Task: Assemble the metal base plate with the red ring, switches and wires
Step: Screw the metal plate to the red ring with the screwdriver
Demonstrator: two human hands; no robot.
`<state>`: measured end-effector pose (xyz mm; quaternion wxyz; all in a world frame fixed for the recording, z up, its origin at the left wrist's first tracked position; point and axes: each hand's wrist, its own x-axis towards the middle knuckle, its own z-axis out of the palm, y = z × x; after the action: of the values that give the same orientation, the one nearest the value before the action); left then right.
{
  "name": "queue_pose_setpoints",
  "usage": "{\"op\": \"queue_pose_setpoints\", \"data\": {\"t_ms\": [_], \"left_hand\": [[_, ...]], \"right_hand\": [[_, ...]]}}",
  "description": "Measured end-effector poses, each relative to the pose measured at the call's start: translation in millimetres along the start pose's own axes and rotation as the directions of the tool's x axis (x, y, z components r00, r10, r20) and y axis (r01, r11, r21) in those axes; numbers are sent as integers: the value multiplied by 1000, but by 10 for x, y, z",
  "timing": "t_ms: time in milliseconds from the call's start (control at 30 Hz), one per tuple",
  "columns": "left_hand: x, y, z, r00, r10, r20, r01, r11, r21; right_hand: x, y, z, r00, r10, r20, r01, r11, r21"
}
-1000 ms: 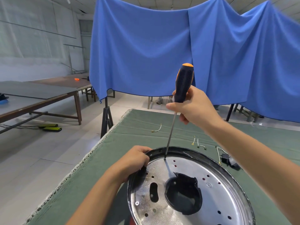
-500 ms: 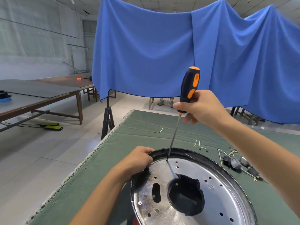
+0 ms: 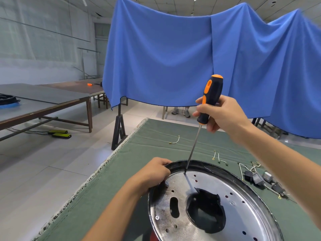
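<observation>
Base plate [image 3: 205, 214] rim under left hand [image 3: 152, 174] (screwdriver [image 3: 211, 98] above)

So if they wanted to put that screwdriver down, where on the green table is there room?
Bare green cloth lies left of the metal plate, out to the frayed edge, and between the curved white wire and the table's far edge. It is crowded right of the plate, around the black switches and short wires.
</observation>
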<state>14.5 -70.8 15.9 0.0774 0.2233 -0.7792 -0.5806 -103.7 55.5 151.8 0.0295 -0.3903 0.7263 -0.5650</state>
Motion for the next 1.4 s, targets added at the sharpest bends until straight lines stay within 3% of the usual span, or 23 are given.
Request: {"op": "queue_pose_setpoints", "data": {"t_ms": [167,333,433,567,667,733,833,967,1133,1400], "left_hand": [[1,-5,1,1000,6,9,-6,1000,-11],[-10,4,4,1000,14,8,-14,1000,-10],[-1,0,-2,1000,18,-1,-17,1000,7],[5,-13,-3,1000,13,-1,-13,1000,3],[6,-18,-7,1000,16,-4,-16,1000,16],[1,-16,-4,1000,19,-8,-19,999,31],[-12,-12,2,1000,17,0,-17,1000,20],[-23,10,-5,1000,18,4,-18,1000,13],[-41,10,-26,1000,27,1,-27,1000,11],[-85,112,-11,1000,25,3,-24,988,-153]], "right_hand": [[-8,-53,20,989,-95,-115,70,977,-204],[5,-135,-13,996,91,-20,-92,993,-79],[-2,-171,-87,993,117,-1,-117,990,-80],[-22,-186,-124,996,0,-84,-21,968,-252],[-27,-210,-118,966,-170,-193,28,815,-579],[-17,-234,-111,955,-194,-222,13,781,-625],[1,-263,-96,956,-226,-185,78,808,-584],[24,-376,-111,964,-264,-32,163,681,-714],[47,-552,-135,970,-192,146,242,795,-556],[-16,-496,-92,916,-401,-10,350,810,-470]]}}
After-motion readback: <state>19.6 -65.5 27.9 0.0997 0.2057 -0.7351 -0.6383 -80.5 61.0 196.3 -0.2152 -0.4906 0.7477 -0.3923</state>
